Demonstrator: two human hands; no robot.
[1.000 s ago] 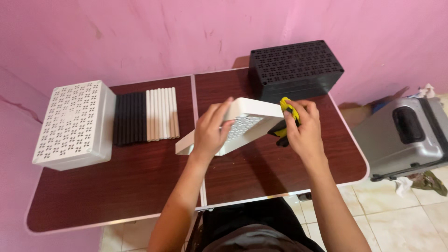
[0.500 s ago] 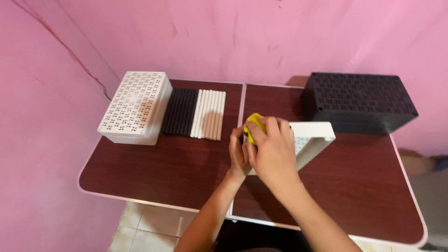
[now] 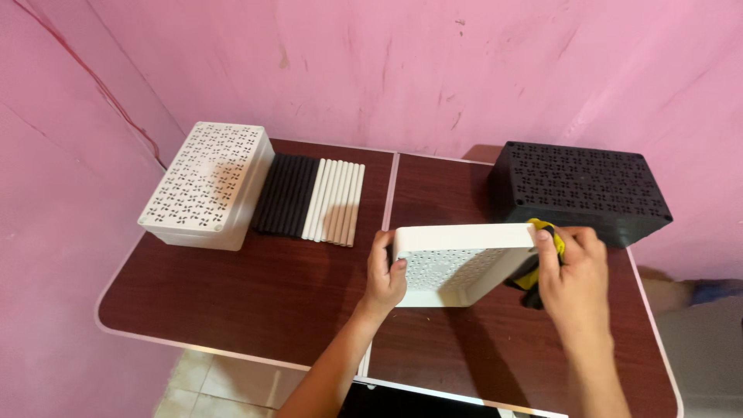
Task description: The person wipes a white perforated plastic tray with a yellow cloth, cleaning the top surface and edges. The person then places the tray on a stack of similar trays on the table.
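Shifting from the left end half a second ago, the yellow-and-black cloth [image 3: 542,259], bunched in the right hand [image 3: 576,282], now presses the right end of the white perforated plastic panel [image 3: 463,259], tilted above the dark wood tabletop [image 3: 255,286]. Left hand [image 3: 385,279] fingers clasp its left edge. Much of the cloth is hidden.

Single view, from the camera worn on my head, looking steeply down and forward over the dark wood-grain counter [image 3: 255,302] toward the pink wall [image 3: 402,62] behind it. The counter fills most of the frame, near enough that my forearms enter from the bottom edge and my left hand [image 3: 385,275] and right hand [image 3: 574,275] sit just below the middle. The counter's far edge meets the wall in the upper third; tiled floor [image 3: 193,379] shows at lower left.
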